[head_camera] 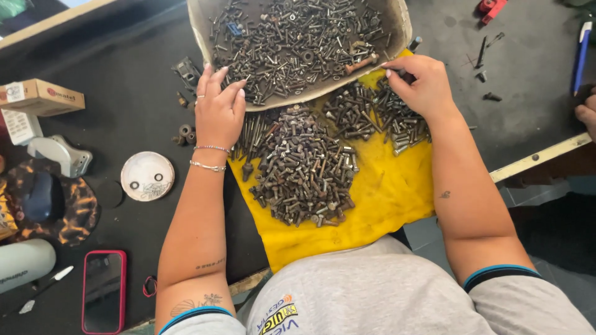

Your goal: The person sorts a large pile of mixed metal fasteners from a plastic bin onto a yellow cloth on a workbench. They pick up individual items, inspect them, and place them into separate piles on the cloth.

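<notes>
**Sorting mixed bolts from tray to cloth**

The tray (202,37) sits at the top centre of the frame, its near rim overlapping a yellow cloth (385,198) spread on the dark bench (124,80). It is full of mixed bolts, nuts and washers. Three sorted heaps lie on the cloth: a big heap (304,174) in the middle, a smaller heap (347,111) just under the tray rim, and a right heap (403,127) beside it.

The left hand (218,108) rests palm down at the tray's lower left rim, fingers stretched forward and held loosely together, tips lying on the loose hardware inside. It grips nothing visible. The right hand (417,84) is at the tray's lower right rim, above the right heap, fingers curled inward; thumb and forefinger seem to pinch a small dark piece, though what kind is too small to tell.

To do this well, it seems wise to rake only a thin layer toward the rim with the left hand, so single pieces show rather than clumps. The right hand should lift one piece at a time and lay it squarely on its matching heap. The two upper heaps touch at their edges, so pieces could roll across; keeping them apart would help.

At lower left lie a phone (103,291) and a white lid (147,176), well clear of the cloth.
</notes>
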